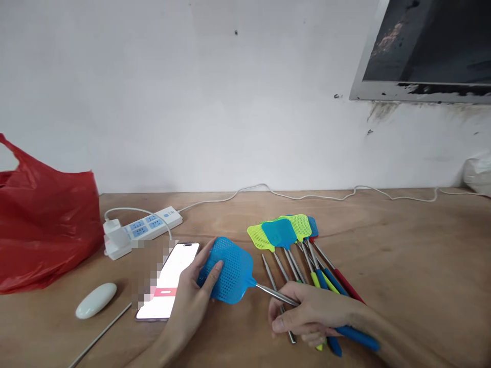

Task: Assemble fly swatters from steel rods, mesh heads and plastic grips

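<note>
A blue fly swatter lies low over the wooden table. My left hand pinches the left edge of its mesh head, thumb on top. My right hand is wrapped round its metal shaft, and the blue grip sticks out behind the wrist. Just beyond my right hand lies a bunch of several more fly swatters with blue and yellow-green heads and red, blue and yellow handles. A loose metal rod rests between the held swatter and the bunch.
A phone with a lit white screen lies under my left hand. A white oval object, a thin metal rod, a white power strip with its cable and a red plastic bag occupy the left. A dark-framed panel hangs on the wall.
</note>
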`<state>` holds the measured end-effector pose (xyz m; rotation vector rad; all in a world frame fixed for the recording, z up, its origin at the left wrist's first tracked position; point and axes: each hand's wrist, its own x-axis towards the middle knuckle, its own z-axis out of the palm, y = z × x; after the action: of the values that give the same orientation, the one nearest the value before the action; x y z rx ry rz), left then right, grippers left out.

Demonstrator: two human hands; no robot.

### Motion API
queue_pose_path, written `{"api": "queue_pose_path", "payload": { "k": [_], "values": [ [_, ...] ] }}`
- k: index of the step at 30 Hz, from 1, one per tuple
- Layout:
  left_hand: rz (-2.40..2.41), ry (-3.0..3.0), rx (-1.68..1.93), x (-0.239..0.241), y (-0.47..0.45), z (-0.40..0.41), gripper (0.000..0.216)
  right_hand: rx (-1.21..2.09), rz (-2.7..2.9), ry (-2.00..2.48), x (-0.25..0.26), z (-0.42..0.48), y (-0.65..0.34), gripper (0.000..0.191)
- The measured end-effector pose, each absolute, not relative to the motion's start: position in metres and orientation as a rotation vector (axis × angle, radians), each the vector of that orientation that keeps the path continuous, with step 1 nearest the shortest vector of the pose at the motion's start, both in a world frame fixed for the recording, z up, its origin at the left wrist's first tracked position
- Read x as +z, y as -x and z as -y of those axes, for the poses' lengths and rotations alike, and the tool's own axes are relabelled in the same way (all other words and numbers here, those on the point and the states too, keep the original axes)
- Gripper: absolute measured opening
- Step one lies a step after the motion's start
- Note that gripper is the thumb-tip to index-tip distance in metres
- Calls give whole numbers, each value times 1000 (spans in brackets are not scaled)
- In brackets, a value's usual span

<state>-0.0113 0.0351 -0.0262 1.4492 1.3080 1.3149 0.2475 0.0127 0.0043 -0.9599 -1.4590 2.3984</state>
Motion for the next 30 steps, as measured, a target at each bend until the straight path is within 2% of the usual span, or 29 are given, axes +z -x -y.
{"api": "queue_pose_path", "payload": {
  "k": [6, 11, 13, 15, 17, 20, 24, 27, 30],
  "values": [
    [-1264, -1418, 1281, -23, 11, -35, 71, 2391, 1432, 921, 5, -15, -248, 18],
    [-1275, -1324, 1267, -22, 11, -36, 80, 2348, 1461, 816, -4, -22, -251, 34],
    [-1277, -1286, 1293, -22, 11, -36, 80, 2334, 1410, 792, -10, -25, -250, 43],
    [-1281, -1254, 1309, -24, 11, -37, 77, 2283, 1313, 777, -15, -28, -249, 44],
    [-1287, -1252, 1323, -26, 12, -39, 72, 2123, 1229, 798, -17, -31, -248, 40],
    [-1294, -1412, 1306, -28, 14, -39, 59, 1715, 1251, 963, -15, -32, -248, 41],
    [-1305, -1971, 985, -29, 15, -31, 39, 1371, 1433, 1229, -13, -32, -248, 43],
    [-1305, -2338, 806, -32, 15, -27, 39, 1051, 1542, 1374, -18, -32, -248, 36],
    [-1369, -2520, 715, -38, 16, -27, 45, 696, 1689, 1455, -25, -33, -249, 41]
  ]
}}
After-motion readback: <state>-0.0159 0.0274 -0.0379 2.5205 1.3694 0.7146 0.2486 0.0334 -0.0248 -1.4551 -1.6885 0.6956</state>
